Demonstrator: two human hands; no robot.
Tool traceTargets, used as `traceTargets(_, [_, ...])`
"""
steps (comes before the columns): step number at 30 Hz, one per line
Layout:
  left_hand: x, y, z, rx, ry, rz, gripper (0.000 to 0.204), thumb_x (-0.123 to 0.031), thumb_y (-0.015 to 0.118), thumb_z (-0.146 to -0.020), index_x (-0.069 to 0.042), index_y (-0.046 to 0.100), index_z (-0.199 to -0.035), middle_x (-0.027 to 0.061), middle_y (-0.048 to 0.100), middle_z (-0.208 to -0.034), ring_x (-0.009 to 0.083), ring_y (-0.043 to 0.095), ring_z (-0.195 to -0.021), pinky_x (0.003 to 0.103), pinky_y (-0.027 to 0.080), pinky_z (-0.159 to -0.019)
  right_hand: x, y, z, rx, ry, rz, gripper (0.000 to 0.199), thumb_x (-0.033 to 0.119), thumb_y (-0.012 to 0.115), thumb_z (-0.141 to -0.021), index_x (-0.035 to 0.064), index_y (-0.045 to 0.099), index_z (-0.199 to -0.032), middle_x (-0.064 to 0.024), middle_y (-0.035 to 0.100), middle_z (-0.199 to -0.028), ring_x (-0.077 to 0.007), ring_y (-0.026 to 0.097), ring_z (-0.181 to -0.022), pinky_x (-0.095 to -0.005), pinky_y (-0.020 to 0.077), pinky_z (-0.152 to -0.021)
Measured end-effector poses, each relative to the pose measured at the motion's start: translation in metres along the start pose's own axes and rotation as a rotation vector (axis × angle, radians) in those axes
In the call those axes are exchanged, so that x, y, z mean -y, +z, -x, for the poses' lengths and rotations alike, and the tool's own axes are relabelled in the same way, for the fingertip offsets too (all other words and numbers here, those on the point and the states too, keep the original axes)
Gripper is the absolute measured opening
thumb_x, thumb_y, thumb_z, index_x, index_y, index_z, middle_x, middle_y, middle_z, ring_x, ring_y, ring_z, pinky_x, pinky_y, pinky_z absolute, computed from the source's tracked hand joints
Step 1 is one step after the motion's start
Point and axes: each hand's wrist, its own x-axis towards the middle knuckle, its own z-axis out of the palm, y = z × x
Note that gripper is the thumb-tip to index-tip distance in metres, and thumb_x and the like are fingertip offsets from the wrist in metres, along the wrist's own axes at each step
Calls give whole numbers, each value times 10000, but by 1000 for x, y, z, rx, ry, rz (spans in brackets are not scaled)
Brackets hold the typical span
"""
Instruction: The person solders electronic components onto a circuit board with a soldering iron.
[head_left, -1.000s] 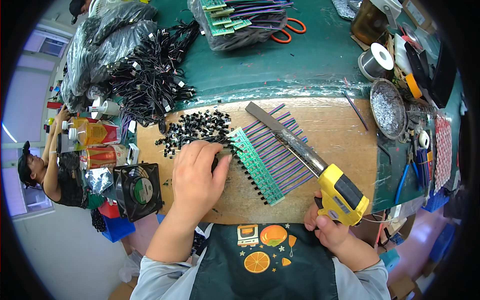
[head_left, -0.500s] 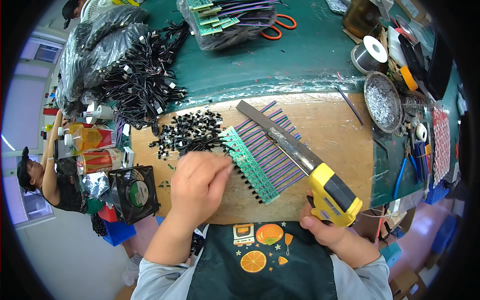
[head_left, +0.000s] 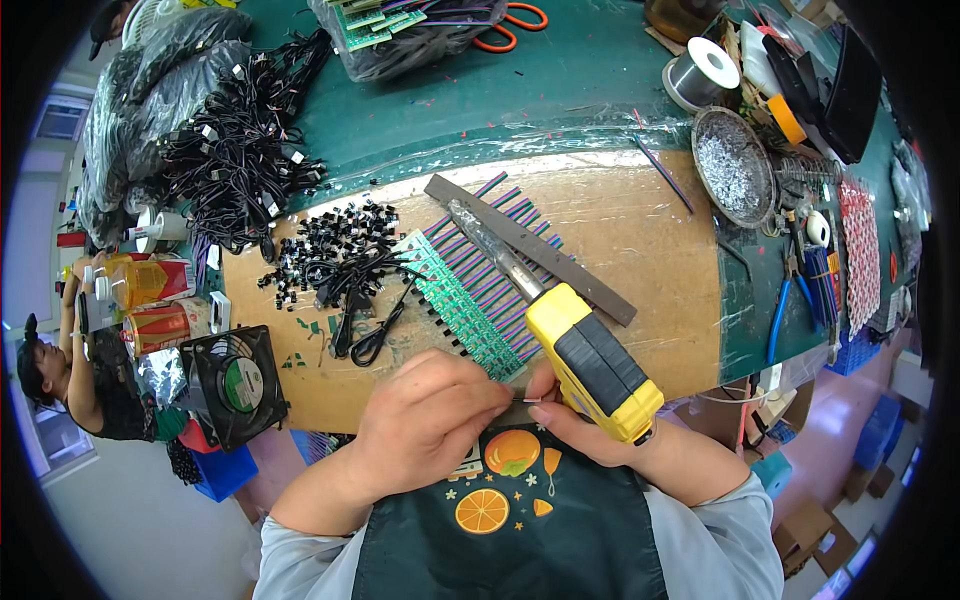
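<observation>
Above my apron, my left hand (head_left: 437, 415) is closed in a pinch on a thin dark cable, mostly hidden by the fingers. A small light wire end (head_left: 531, 399) shows between the two hands. My right hand (head_left: 592, 432) grips a yellow and black soldering gun (head_left: 597, 362) and holds its thumb and finger close to that wire end. The gun's metal tip slants up and left over a strip of green circuit boards (head_left: 462, 305). Purple and black wires run from the boards beneath a dark flat bar (head_left: 530, 248). Left of the boards lies a coiled black cable (head_left: 372, 345).
Small black components (head_left: 335, 245) are heaped on the wooden board (head_left: 660, 300). Black cables (head_left: 235, 150) and a fan (head_left: 235, 385) stand left. At right are a solder spool (head_left: 702, 75), a dish of solder scraps (head_left: 735, 165) and blue pliers (head_left: 780, 310). Another person sits far left.
My left hand has drawn back from the cable pile toward my apron and met my right hand. The soldering gun has shifted left and nearer to me. The whole view has shifted slightly.
</observation>
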Motion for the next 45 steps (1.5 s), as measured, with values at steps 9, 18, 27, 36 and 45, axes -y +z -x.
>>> traceTargets(9, [-9,-5,-2,79,-89,119,168,5,782,-757,-26,733,-915,94,675,-846,238,660,-746,332,520,-638,-1,-3,5,44,-36,201,430,38,744,-857,10,549,-1239,-53,633,-876,-187,617,-756,-317,508,-709])
traceTargets(18, [-14,-15,2,114,-266,97,92,8,742,-795,-40,726,-872,88,657,-817,229,640,-709,314,515,-629,0,0,8,-118,-111,341,285,19,715,-860,31,583,-1113,-47,599,-839,-162,592,-741,-317,494,-671])
traceTargets(27, [25,-37,-17,-173,-297,-325,61,-26,721,-818,-12,697,-874,85,630,-782,202,607,-689,310,475,-606,4,-1,12,-145,21,-62,162,-9,681,-902,43,592,-1028,-8,586,-837,-90,556,-732,-259,459,-637])
traceTargets(36, [44,-29,-26,-120,-265,-365,74,-3,672,-839,-6,684,-912,127,654,-865,311,646,-815,383,508,-718,-10,-13,16,4,-1,-115,346,-56,702,-855,14,557,-1161,-41,620,-884,-96,582,-752,-261,474,-656])
traceTargets(45, [47,-32,-26,-83,-242,-383,104,17,666,-818,-6,683,-918,131,659,-882,318,651,-852,391,519,-756,-10,-14,16,48,2,-99,349,-59,703,-852,4,549,-1159,-45,613,-874,-100,574,-738,-264,465,-650])
